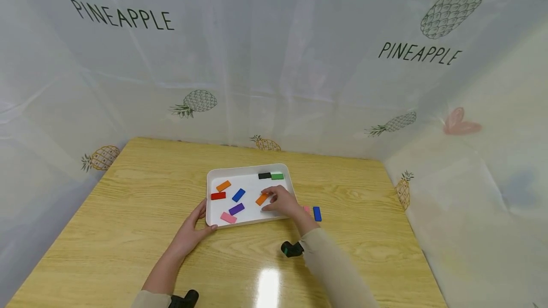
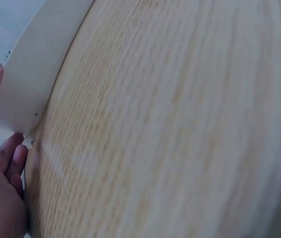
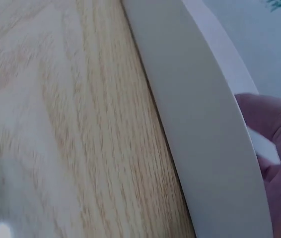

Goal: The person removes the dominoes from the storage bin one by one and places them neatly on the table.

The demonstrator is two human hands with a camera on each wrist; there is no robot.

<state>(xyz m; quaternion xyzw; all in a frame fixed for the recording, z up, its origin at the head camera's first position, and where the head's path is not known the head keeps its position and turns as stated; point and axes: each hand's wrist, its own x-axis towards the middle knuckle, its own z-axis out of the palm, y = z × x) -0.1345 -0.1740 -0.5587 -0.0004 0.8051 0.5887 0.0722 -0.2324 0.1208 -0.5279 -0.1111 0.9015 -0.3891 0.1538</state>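
Note:
A white tray [image 1: 250, 223] holds several small flat coloured blocks. My left hand [image 1: 191, 233] rests against its front left corner, the thumb along the front wall and the fingers beside the left wall. In the left wrist view, the fingers of that hand [image 2: 4, 183] lie by the tray's outer wall [image 2: 36, 64]. Over the tray's right part, my right hand [image 1: 282, 202] has thumb and fingers apart, around an orange block [image 1: 261, 199]. Whether a fingertip touches this block is hard to tell. The right wrist view hides the blocks behind the tray wall [image 3: 195, 109].
Inside the tray lie another orange block [image 1: 223, 186], a red [image 1: 218, 196], a blue [image 1: 238, 195], a purple [image 1: 236, 209], a pink [image 1: 229, 217], a black [image 1: 264, 175] and a green block [image 1: 277, 176]. Right of it on the wooden table [image 1: 364, 251] are a blue block [image 1: 317, 213] and a partly hidden pink block [image 1: 306, 209].

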